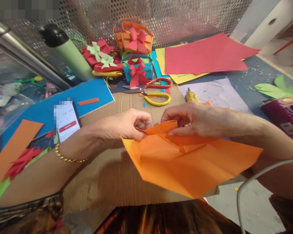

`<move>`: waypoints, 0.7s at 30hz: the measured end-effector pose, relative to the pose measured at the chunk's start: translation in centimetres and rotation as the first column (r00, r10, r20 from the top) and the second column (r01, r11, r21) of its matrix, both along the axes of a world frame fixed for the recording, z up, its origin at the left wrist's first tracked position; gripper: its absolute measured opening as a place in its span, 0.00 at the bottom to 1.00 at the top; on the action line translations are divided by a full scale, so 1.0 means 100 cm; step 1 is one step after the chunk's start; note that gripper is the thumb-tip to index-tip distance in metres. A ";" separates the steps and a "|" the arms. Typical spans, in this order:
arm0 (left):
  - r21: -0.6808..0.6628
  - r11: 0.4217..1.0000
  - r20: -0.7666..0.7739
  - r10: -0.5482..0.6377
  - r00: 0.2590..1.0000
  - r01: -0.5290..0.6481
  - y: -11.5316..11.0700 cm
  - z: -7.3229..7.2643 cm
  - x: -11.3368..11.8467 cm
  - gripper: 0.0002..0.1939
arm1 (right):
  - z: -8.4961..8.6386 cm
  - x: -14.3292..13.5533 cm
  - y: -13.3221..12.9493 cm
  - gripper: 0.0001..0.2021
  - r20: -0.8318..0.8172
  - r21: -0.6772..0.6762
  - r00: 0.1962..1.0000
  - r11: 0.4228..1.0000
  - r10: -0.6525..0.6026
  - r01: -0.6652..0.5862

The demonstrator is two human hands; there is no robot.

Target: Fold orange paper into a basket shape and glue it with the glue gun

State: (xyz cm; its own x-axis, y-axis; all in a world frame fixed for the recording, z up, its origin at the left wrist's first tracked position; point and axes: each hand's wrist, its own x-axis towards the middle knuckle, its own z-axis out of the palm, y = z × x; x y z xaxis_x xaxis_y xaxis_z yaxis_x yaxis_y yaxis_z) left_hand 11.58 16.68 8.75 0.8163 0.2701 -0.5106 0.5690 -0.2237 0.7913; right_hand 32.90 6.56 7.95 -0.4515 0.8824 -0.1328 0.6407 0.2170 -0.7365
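A sheet of orange paper [171, 162], creased and partly folded, is held up over a brown cardboard sheet [100, 178]. My left hand [136, 123] pinches its upper left edge between thumb and fingers. On the other side, my right hand [185, 120] grips the folded top edge, thumb in front and fingers curled behind. Just beyond the hands lie scissors with red and yellow handles [157, 99]. A yellow glue gun [191, 96], partly hidden by my right hand, rests on a pale lilac sheet [217, 94].
Paper bags with bows, orange [123, 40], blue [146, 68] and red [102, 53], stand at the back beside a green bottle [72, 58]. Red paper [205, 57] lies back right. A phone [67, 118] is left, a purple device [283, 113] right. A white cable [249, 182] hangs lower right.
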 end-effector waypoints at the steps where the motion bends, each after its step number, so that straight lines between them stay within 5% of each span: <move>1: -0.012 1.000 0.005 -0.001 1.000 0.001 0.001 -0.001 0.000 0.08 | -0.001 0.000 0.000 0.04 -0.006 0.004 1.000 1.000 0.008 -0.008; 21: 0.012 1.000 -0.004 -0.006 1.000 0.006 0.001 0.000 0.000 0.07 | -0.003 0.000 0.000 0.07 0.059 0.082 0.997 0.996 -0.041 0.036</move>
State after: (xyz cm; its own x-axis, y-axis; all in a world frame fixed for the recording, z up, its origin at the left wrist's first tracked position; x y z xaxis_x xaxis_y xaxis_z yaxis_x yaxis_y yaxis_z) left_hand 11.57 16.82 8.80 0.8157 0.2716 -0.5108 0.5711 -0.2370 0.7860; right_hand 32.87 6.51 7.62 -0.4105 0.9078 -0.0866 0.6923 0.2484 -0.6775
